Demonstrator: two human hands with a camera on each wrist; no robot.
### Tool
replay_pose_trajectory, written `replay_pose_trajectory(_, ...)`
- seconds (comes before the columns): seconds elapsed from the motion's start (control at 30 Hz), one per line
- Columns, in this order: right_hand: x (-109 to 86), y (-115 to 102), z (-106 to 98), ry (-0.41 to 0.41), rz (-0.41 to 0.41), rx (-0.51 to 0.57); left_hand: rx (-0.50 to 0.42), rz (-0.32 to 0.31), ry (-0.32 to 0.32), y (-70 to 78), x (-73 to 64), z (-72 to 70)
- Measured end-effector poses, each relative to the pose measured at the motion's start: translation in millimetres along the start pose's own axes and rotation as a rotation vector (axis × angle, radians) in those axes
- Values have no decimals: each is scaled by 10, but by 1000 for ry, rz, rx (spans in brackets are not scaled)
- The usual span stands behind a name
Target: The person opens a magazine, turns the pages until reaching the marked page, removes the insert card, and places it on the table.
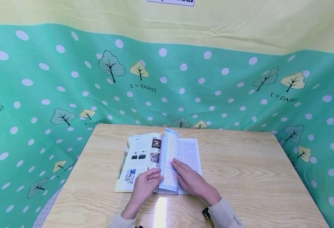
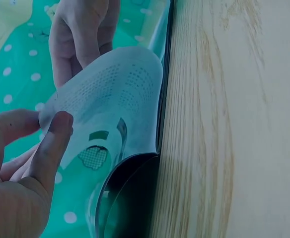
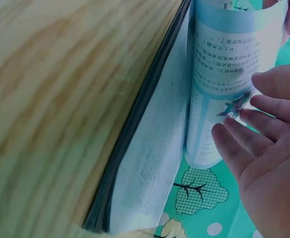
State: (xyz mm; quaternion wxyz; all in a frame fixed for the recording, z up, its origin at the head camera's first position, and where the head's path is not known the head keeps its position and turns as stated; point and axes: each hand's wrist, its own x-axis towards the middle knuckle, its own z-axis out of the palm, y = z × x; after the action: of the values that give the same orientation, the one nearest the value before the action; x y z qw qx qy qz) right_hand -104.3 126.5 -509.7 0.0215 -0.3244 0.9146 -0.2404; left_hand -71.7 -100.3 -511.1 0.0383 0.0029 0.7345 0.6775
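I see the page [image 1: 171,148] curled up over the open magazine's [image 1: 141,144] middle, long axis along its fold; at the magazine's near half, the left hand [image 1: 147,184] pinches the page's left edge, the right hand [image 1: 194,180] touches it, fingers straight.

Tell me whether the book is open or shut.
Open: the book lies spread on the table, printed pages showing on both sides, while the left hand pinches a curled leaf.

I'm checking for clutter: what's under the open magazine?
The magazine lies on the wooden table; it covers the patch directly beneath, so anything flat there can't be seen.
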Motion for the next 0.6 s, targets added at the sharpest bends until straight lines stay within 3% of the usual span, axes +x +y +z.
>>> replay_pose_trajectory(0.33,-23,16,-31,-22,41,-17,46,-34,22,-48,34,-58)
replay_pose_trajectory(0.6,-110,109,-122,-20,67,-45,102,-88,148,-29,22,-340)
